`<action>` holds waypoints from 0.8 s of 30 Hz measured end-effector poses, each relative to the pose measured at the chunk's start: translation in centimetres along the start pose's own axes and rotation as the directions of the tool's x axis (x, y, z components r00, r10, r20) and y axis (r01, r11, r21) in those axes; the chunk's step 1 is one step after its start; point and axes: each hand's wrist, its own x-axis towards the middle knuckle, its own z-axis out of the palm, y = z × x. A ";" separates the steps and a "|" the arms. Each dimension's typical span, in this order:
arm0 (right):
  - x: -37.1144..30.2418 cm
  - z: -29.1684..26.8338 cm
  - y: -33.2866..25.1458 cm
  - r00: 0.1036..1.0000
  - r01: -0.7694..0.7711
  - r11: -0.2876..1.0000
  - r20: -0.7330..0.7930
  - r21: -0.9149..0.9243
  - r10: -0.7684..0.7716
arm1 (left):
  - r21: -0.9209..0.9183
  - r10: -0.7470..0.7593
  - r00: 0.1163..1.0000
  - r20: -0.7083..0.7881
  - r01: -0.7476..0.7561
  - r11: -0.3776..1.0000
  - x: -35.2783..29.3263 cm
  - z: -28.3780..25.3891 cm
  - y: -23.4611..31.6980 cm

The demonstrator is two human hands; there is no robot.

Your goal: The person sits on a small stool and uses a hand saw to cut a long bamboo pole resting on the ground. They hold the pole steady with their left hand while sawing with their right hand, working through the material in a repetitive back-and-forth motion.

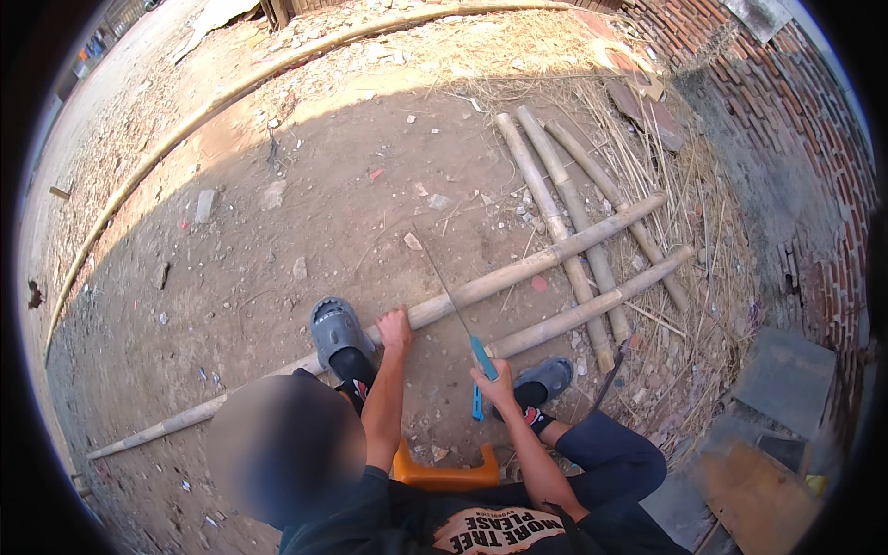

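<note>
Bamboo pole (527, 268) lies under the saw (478, 349); left hand (395, 328) holds the pole, right hand (494, 380) the saw. Strokes should go straight, near to far, without hurry.

1. The dirt ground (242, 319) was strewn with stones (205, 206).
2. Toward its right edge, three short bamboo poles (554, 168) were laid beside straw (726, 268).
3. A long pole (205, 113) was stretched toward its left and far edges.
4. An orange stool (444, 475) was set by its near edge.
5. A brown board (760, 490) was placed at its near right corner.
</note>
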 end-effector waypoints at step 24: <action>-5.7 -7.6 -6.0 0.996 0.066 0.997 0.066 -0.041 -0.063 | 0.000 -0.031 0.999 0.016 0.031 1.000 0.2 0.7 -0.7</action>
